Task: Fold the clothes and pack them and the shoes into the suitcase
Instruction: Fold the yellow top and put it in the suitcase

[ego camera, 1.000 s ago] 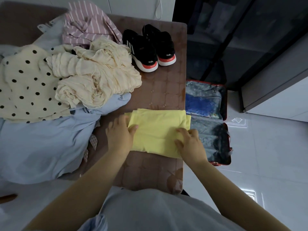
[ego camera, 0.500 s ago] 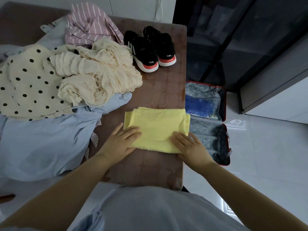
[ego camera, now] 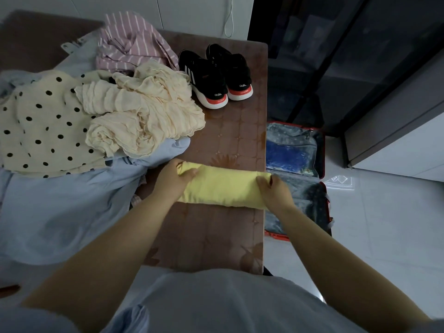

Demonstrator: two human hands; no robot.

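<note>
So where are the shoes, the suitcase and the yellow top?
shoes (ego camera: 217, 75), head view, upper of the left shoe.
suitcase (ego camera: 323, 150), head view, red rim on the far right side.
yellow top (ego camera: 223, 187), head view, middle of the folded cloth.

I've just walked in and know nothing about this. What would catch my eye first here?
Probably the yellow cloth at the table's near right edge, gripped at each end by the left hand and right hand. Left of it sprawls an unfolded clothes heap, with black shoes at the far end. A red suitcase lies open on the floor, right of the table.
</note>
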